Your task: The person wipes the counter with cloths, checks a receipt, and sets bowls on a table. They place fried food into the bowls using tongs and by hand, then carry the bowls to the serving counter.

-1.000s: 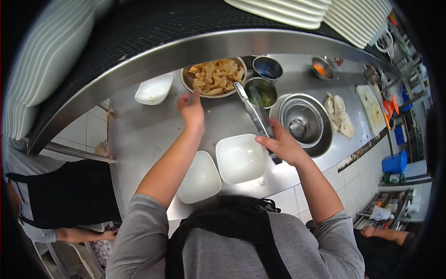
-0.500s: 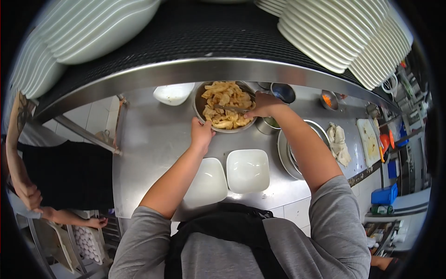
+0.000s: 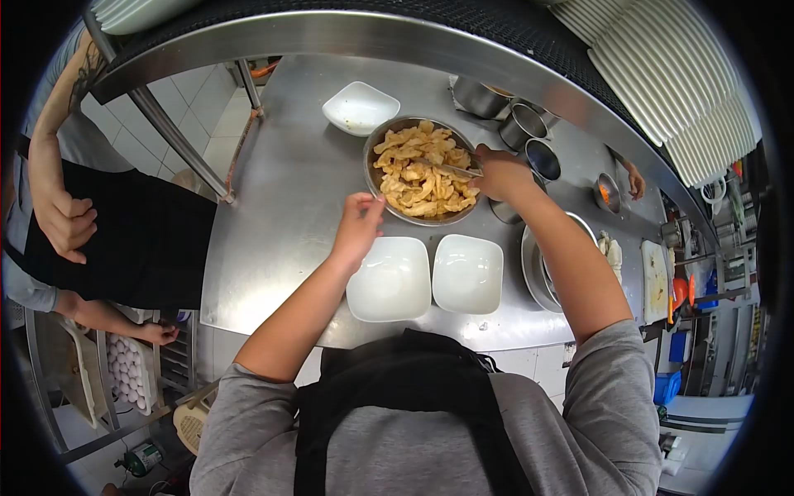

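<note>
A round steel bowl point(image 3: 371, 183) on the worktop holds a heap of golden, fried-looking pieces point(image 3: 418, 183). My right hand point(image 3: 500, 175) is closed around metal tongs point(image 3: 451, 169), whose arms reach over the heap. By the bowl's lower left rim is my left hand point(image 3: 359, 227), its fingers loosely bent and holding nothing; whether a fingertip touches the rim I cannot tell. Two square white bowls stand side by side nearer my body: the left bowl point(image 3: 389, 281) just below my left hand, the right bowl point(image 3: 467, 277) beside it. Both look empty.
Beyond the steel bowl sits a white dish point(image 3: 361, 109). Steel pots point(image 3: 523, 126) and a dark-lined cup point(image 3: 542, 159) stand right of it. A shelf edge point(image 3: 331, 18) with stacked plates point(image 3: 662, 66) hangs overhead. Another person's hand point(image 3: 635, 183) shows near a small bowl point(image 3: 607, 194); someone in a black apron point(image 3: 124, 231) stands left.
My left hand has let go of the steel bowl's rim. The tongs stay over the pieces in my right hand. The view has shifted, showing more of the worktop's far side.
</note>
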